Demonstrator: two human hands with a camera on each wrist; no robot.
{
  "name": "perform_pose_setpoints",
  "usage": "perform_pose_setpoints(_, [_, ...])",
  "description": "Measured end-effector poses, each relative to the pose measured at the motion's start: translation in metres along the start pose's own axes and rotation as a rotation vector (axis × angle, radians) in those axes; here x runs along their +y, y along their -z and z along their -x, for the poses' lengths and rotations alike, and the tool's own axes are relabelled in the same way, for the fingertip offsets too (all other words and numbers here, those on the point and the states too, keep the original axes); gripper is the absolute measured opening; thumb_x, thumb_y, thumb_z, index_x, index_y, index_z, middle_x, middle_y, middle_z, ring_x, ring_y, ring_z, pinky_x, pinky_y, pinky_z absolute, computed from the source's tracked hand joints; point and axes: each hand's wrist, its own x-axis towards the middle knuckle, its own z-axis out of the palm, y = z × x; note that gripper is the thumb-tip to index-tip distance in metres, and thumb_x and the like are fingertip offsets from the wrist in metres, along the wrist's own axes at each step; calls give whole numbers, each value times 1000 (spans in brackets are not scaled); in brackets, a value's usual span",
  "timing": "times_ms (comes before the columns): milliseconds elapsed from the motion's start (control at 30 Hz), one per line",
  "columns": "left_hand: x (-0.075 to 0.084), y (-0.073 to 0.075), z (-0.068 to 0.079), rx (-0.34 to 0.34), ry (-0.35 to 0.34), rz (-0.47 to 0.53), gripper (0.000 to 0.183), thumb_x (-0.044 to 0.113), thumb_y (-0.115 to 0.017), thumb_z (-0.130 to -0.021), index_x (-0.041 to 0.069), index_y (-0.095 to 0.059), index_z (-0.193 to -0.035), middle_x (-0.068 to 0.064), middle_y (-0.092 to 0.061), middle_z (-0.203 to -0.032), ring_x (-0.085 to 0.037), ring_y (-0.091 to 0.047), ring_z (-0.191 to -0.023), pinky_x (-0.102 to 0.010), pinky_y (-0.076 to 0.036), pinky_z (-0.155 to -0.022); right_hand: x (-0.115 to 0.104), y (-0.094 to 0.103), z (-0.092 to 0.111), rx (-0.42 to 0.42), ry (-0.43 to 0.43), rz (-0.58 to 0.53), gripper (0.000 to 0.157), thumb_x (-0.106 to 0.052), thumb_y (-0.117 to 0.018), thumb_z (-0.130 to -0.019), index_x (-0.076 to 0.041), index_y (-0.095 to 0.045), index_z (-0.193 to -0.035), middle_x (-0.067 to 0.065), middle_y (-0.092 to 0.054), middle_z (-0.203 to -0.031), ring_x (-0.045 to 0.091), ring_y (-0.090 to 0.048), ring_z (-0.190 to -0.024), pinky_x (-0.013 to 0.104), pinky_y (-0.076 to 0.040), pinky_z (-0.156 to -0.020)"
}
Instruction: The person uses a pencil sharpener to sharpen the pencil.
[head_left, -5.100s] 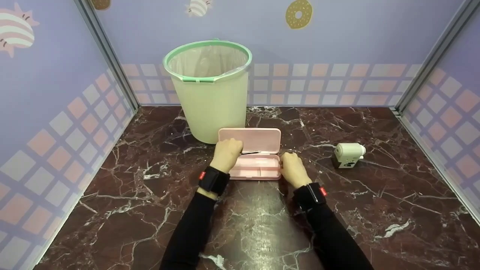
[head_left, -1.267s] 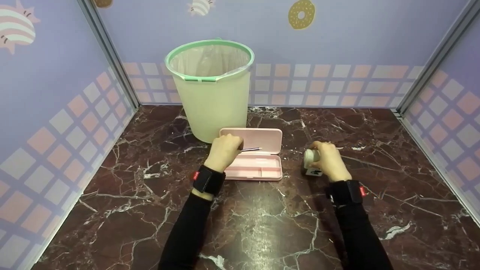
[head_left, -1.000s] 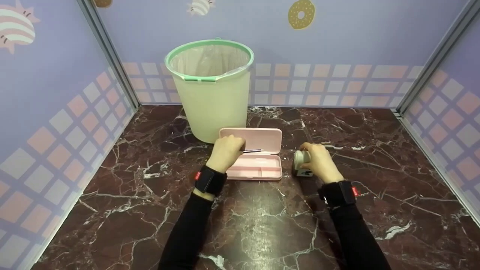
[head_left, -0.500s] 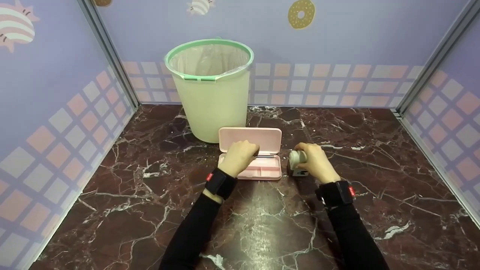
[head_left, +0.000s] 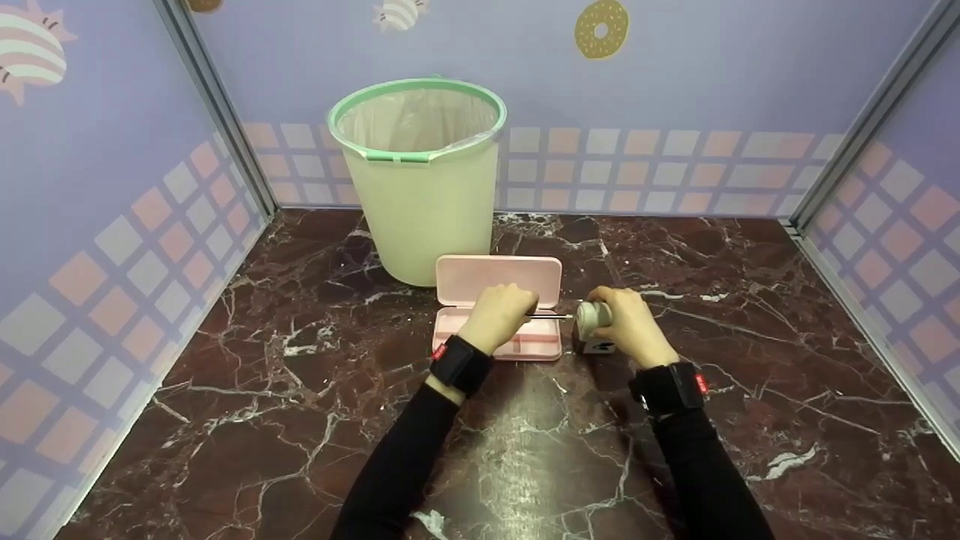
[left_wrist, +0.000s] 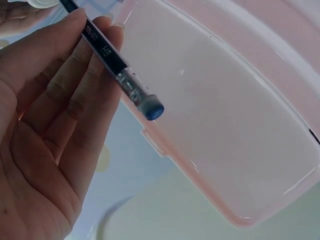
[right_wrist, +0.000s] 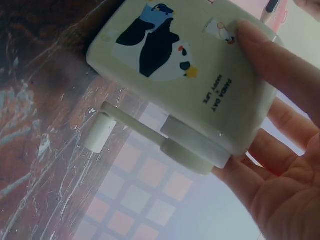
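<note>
In the left wrist view, my left hand (head_left: 501, 315) pinches a dark pencil (left_wrist: 102, 47) marked HB between thumb and fingertips. Its blue eraser end faces that camera. The pencil's other end points right, close to the pencil sharpener. My right hand (head_left: 634, 322) grips this cream hand-crank pencil sharpener (right_wrist: 185, 65), printed with pandas, from above. A white crank handle (right_wrist: 135, 127) sticks out at one end of it. Below the left hand lies a pink pencil case (head_left: 499, 277) with its lid raised, its inner compartments partly covered by that hand.
A tall pale-green bin (head_left: 427, 202) with a green rim and a clear liner stands right behind the case. Patterned panels (head_left: 675, 90) enclose the dark marbled tabletop (head_left: 300, 420) at the back and both sides.
My right hand has left the case's side, taken hold of the sharpener farther right and brought it left beside the case. Lately my left hand has moved right, bringing the pencil to the sharpener.
</note>
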Motion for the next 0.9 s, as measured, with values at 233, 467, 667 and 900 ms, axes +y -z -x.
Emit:
perform_pose_setpoints(233, [5, -1, -5, -10, 10, -9, 6, 9, -67, -86, 9, -68, -81, -7, -74, -80, -29, -70, -75, -40, -57, -65, -1, 1, -1, -4, -1, -5, 43, 6, -82, -62, 4, -67, -102, 24, -71, -100, 45, -61, -94, 56, -47, -87])
perform_pose_setpoints(467, [11, -4, -9, 8, -6, -14, 6, 8, -69, -84, 10, -68, -78, -6, -74, -77, -27, -70, -74, -39, -57, -64, 0, 0, -1, -7, -11, -5, 43, 6, -82, -62, 4, -67, -102, 24, -72, -102, 45, -62, -96, 57, -47, -88])
perform_pose_setpoints(667, [11, -8, -10, -14, -7, 8, 6, 12, -74, -82, 8, -70, -81, -6, -74, -81, -27, -71, -76, -38, -57, -67, 0, 1, -1, -9, -3, 4, 43, 6, -83, -63, 3, -66, -102, 24, -71, -101, 45, -62, -95, 57, -47, -87])
perform_pose_setpoints(900, [9, -10, -11, -58, 3, 66, 11, 19, -76, -82, 8, -74, -83, -7, -75, -85, -28, -70, -81, -38, -56, -71, 0, 1, 0, -24, -7, 21, 44, 6, -83, -65, 2, -66, -105, 24, -71, -104, 45, -61, -98, 57, -48, -89])
